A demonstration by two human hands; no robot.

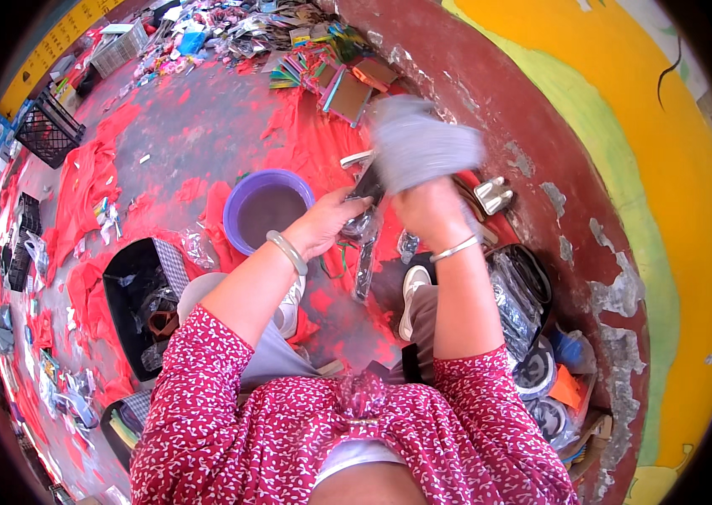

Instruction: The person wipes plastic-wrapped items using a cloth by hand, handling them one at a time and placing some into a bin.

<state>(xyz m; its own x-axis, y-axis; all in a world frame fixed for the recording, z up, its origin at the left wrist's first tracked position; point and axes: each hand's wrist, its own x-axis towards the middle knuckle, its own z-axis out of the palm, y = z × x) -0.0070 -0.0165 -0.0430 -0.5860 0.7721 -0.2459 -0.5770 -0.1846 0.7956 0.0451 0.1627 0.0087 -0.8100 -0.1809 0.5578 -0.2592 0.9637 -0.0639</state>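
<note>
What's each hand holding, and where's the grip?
Right hand grips a grey cloth by its lower end. Left hand pinches a dark, plastic-wrapped item near its top.

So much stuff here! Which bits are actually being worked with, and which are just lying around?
In hand:
left hand gripping a dark flat object
right hand with a grey cloth, blurred
clear plastic wrapper hanging below

Lying about:
purple basin
black tray
black crate
red cloth
packets heap

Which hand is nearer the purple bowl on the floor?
Left. The left hand sits just right of the purple bowl, near its rim. The right hand, holding a grey cloth, is farther right.
</note>
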